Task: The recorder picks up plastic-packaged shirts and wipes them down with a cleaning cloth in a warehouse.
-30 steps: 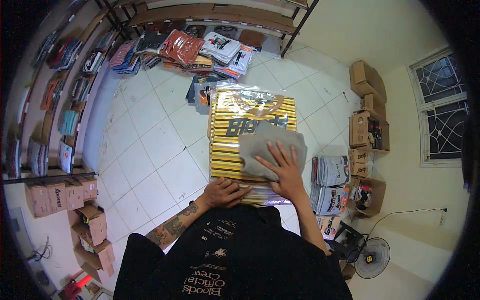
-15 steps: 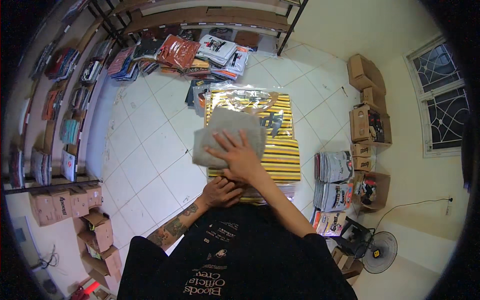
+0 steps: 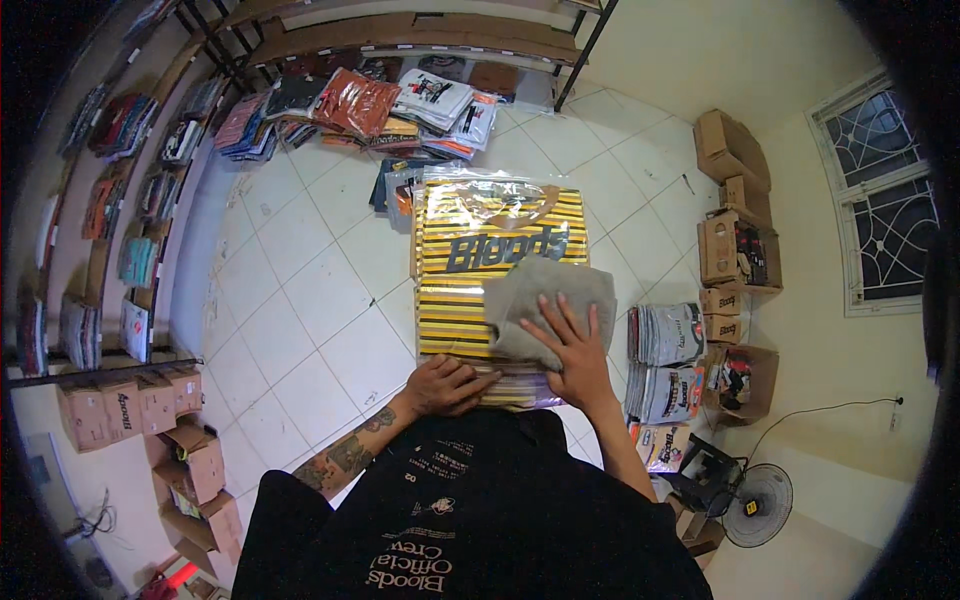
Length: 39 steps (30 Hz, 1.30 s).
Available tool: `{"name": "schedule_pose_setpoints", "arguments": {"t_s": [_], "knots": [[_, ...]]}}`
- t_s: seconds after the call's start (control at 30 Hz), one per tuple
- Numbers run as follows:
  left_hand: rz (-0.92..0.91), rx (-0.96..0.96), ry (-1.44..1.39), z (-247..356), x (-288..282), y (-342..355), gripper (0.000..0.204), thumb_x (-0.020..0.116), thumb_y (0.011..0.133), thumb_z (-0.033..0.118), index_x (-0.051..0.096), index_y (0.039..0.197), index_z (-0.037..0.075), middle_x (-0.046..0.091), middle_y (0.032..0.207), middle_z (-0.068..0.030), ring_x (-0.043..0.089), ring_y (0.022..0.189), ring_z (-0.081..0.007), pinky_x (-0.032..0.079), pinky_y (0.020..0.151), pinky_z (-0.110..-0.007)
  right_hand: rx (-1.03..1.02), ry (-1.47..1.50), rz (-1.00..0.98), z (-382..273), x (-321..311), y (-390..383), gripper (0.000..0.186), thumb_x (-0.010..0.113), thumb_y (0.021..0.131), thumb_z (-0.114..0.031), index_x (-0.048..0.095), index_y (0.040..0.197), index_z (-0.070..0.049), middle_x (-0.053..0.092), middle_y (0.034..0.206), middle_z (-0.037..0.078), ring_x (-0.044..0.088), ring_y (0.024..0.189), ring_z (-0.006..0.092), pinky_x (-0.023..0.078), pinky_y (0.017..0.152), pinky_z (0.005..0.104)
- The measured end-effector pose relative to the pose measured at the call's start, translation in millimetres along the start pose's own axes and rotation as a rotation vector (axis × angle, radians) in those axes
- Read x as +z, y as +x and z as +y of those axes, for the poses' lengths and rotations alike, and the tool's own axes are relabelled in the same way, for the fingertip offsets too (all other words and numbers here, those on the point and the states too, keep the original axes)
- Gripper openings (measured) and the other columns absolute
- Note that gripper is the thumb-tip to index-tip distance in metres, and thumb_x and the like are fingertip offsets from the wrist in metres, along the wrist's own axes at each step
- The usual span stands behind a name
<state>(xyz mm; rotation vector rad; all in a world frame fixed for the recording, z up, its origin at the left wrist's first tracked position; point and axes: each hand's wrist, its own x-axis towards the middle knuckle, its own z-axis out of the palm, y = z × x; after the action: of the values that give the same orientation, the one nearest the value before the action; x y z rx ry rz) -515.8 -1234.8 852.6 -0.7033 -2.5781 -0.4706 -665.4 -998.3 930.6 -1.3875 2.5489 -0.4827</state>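
Two hands (image 3: pixel 578 362), one cloth (image 3: pixel 518 310) (grey)

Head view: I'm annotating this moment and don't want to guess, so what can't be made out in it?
All in the head view:
Lower right of the striped bagged clothing: hidden by the grey cloth.
Palm of the right hand: hidden by the back of that hand.
Whatever the left hand may grip: hidden by its curled fingers.
Top of the rear shelf rack: cut off by the upper edge.
Contents of the open carton: too small to identify.
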Motion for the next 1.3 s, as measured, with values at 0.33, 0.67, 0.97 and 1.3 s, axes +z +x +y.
{"name": "schedule_pose_setpoints", "arguments": {"t_s": [0.33, 0.67, 0.97, 1.3], "knots": [[0.044, 0.014, 0.031, -1, 7, 1, 0.05, 0.074, 0.083, 0.035, 0.067, 0.13, 0.021, 0.051, 0.092, 0.0011, 0.048, 0.086, -0.0171, 0.039, 0.076, -0.034, -0.045, -0.133, 0.082, -32, 36, 90, 0.09, 0.078, 0.071, -0.035, 0.041, 0.153, -0.038, 0.035, 0.163, 0.008, 0.029, 0.151, 0.0322, 0.011, 0.121, 0.0663], [-0.05, -0.02, 0.027, -2, 19, -19, 0.031, 0.073, 0.08, 0.038, 0.071, 0.106, 0.021, 0.065, 0.117, -0.0015, 0.056, 0.121, -0.0256, 0.047, 0.099, -0.045, -0.272, 0.125, 0.018, -40, 25, 56, 0.086, 0.071, 0.069, -0.021, 0.047, 0.151, -0.034, 0.036, 0.163, -0.001, 0.029, 0.152, 0.0236, 0.012, 0.126, 0.0563], [-0.013, 0.015, 0.058, 0, 2, 1, 0.057, 0.071, 0.085, 0.033, 0.062, 0.14, 0.019, 0.045, 0.087, 0.0012, 0.044, 0.082, -0.0158, 0.036, 0.073, -0.031, 0.083, 0.092, 0.039, 5, -2, 2, 0.085, 0.066, 0.069, -0.01, 0.049, 0.15, -0.029, 0.03, 0.166, 0.001, 0.026, 0.153, 0.0282, 0.011, 0.125, 0.0582], [0.015, -0.005, 0.054, 0, 2, 1, 0.053, 0.074, 0.083, 0.034, 0.065, 0.134, 0.02, 0.048, 0.091, 0.0007, 0.047, 0.087, -0.0171, 0.039, 0.077, -0.032, -0.058, -0.049, 0.105, -36, 41, 98, 0.084, 0.07, 0.075, -0.027, 0.041, 0.154, -0.033, 0.033, 0.164, 0.007, 0.03, 0.151, 0.0296, 0.013, 0.121, 0.0634]]}}
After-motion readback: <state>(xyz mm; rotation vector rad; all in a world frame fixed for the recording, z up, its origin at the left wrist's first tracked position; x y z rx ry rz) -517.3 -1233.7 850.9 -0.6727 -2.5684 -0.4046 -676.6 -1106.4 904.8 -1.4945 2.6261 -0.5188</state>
